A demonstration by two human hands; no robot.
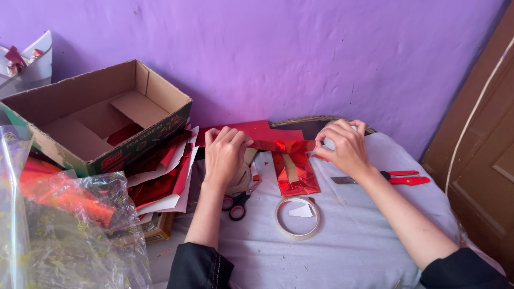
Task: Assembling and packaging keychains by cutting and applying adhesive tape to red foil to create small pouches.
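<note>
My left hand (225,152) and my right hand (347,145) each pinch one end of a shiny red foil strip (282,145), held stretched level between them above a table under a pale grey cloth (353,235). Below the strip lies a folded piece of red foil (296,174) with a tan strip on it. A roll of clear tape (297,218) rests on the cloth in front of it. Black-handled scissors (239,202) lie partly under my left wrist. A red-handled cutter (399,177) lies just right of my right hand.
An open cardboard box (101,115) stands at the left on a stack of red and white sheets (163,179). Crinkled clear wrap over red foil (69,214) fills the lower left. A purple wall (278,53) is behind, a brown door (482,139) at right.
</note>
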